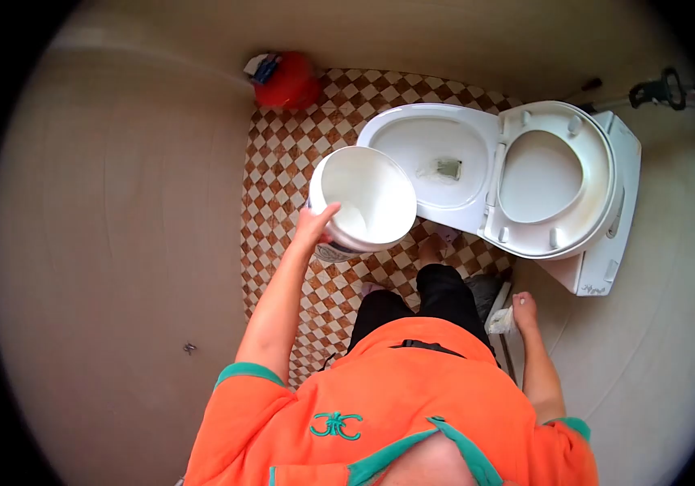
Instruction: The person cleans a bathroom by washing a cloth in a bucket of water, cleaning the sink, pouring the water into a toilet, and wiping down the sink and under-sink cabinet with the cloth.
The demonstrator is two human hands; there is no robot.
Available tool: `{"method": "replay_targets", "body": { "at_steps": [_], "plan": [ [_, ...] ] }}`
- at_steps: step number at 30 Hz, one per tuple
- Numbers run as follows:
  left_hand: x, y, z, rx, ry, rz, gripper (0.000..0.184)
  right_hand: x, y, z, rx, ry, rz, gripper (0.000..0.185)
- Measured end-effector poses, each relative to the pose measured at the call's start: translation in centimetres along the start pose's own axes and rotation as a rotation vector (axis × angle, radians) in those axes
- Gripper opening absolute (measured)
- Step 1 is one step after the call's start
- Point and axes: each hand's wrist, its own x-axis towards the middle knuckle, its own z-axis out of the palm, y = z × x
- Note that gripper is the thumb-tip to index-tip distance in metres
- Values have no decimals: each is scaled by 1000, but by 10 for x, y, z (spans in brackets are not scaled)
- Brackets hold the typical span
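My left hand (319,227) grips the rim of a white bucket (376,182), thumb over the inside edge. The bucket is tilted, its mouth showing, next to the front of the toilet bowl (436,113). Inside it looks white, with a paler patch at the bottom. Low on the right, my right hand (524,309) is closed on a crumpled whitish piece (499,321), too small to name. A dark grey item with a white edge (485,293) is close to that hand, partly hidden by my leg.
The toilet seat (517,130) and lid are raised against the tank (610,235). A red container (289,85) stands in the far corner on the checkered tile floor (274,178). A dark-handled tool (659,89) leans by the right wall. Walls enclose both sides.
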Motion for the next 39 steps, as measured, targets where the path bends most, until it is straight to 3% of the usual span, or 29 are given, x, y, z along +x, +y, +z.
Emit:
{"method": "replay_targets", "body": {
  "at_steps": [5, 7, 11, 15, 16, 17, 20, 21, 23, 25, 28, 30, 31, 32, 33, 34, 36, 38, 39],
  "plan": [
    [-34, -142, -76, -284, -13, -74, 36, -1, -55, 2, -166, -19, -139, 27],
    [-64, -189, -93, -363, 129, -110, 36, -14, -83, 11, -190, -23, -130, 28],
    [-124, -304, -131, -600, 167, -324, 43, -41, -130, 39, -292, -62, -274, 35],
    [-199, -421, -138, -834, 447, -484, 42, -65, -173, 78, -330, -160, -457, 40],
    [-206, -478, -134, -903, 453, -525, 41, -77, -188, 86, -404, -184, -461, 41],
    [-230, -490, -137, -926, 507, -624, 41, -66, -183, 101, -450, -176, -576, 45],
    [-270, -590, -119, -1079, 737, -717, 40, -48, -191, 139, -713, -163, -665, 48],
    [-283, -617, -111, -1069, 794, -837, 41, -44, -201, 147, -748, -211, -710, 50],
    [-320, -659, -102, -1085, 805, -1027, 38, -33, -220, 170, -906, -196, -783, 50],
    [-367, -656, -90, -1183, 987, -1034, 32, -28, -253, 199, -1008, -239, -855, 47],
    [-409, -670, -48, -1290, 1095, -1095, 26, -44, -322, 272, -1132, -323, -1027, 42],
    [-378, -793, 64, -351, 698, -952, 18, -73, -378, 337, -1195, -398, -1171, 39],
    [-374, -789, 78, 105, 413, -978, 14, -92, -401, 371, -1215, -438, -1237, 37],
    [-381, -769, 84, -659, 714, -1229, 19, -113, -423, 406, -1234, -478, -1306, 36],
    [-388, -744, 84, -1456, 1016, -1347, 26, -137, -443, 440, -1241, -520, -1379, 34],
    [-400, -708, 72, -1509, 1059, -1377, 26, -163, -464, 475, -1242, -557, -1445, 33],
    [-419, -652, 39, -1701, 910, -1521, 25, -225, -505, 537, -1229, -656, -1568, 31],
    [-408, -663, 95, -743, 405, -1271, 35, -281, -539, 575, -1192, -745, -1642, 29],
    [-408, -651, 104, -781, 452, -1273, 36, -304, -553, 589, -1175, -799, -1672, 28]
  ]
}}
